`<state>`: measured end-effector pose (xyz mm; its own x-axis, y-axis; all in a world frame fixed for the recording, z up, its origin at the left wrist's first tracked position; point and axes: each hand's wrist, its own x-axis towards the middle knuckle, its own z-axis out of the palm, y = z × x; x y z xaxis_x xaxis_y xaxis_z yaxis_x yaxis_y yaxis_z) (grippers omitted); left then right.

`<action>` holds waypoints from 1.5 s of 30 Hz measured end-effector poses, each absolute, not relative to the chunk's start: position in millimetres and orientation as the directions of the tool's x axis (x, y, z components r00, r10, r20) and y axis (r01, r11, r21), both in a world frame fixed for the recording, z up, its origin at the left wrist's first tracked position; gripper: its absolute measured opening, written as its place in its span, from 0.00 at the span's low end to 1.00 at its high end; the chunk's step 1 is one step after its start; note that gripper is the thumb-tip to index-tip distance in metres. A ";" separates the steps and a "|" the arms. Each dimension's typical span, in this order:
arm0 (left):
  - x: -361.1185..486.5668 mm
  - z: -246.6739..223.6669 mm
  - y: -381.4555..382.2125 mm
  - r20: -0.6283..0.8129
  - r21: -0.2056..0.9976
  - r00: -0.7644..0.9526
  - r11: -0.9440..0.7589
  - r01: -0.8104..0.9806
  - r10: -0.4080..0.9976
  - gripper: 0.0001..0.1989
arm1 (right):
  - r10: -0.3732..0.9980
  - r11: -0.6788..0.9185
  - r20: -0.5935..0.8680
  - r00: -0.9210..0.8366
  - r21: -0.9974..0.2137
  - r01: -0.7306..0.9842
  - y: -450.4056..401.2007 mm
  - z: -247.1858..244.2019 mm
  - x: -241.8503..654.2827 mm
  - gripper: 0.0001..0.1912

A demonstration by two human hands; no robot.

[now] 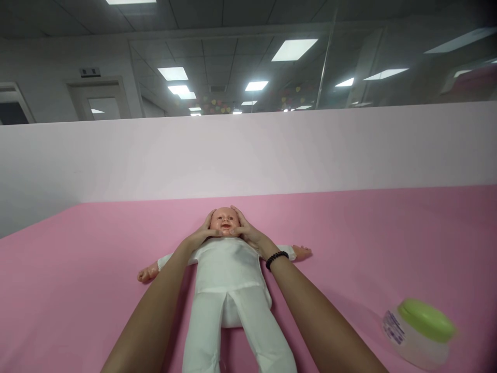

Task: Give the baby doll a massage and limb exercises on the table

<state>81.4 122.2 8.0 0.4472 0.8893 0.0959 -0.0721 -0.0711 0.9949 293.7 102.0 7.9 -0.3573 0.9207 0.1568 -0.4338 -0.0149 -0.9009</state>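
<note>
The doll lies face-up on the pink surface, its head clasped between left hand and right hand. The head looks hard, likely slippery, the rest probably soft and light; cup it at the sides.

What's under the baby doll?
A pink surface shows beside the doll and between its legs. Its own body covers what's directly beneath its back. The left hand and right hand cup its head, so I can't see what's under there either.
</note>
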 end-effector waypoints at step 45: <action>79.3 11.4 120.3 0.112 0.981 0.495 -0.174 0.082 0.861 0.58 | 0.906 -0.006 0.144 -0.397 -0.936 -0.351 97.8 14.5 296.7 0.62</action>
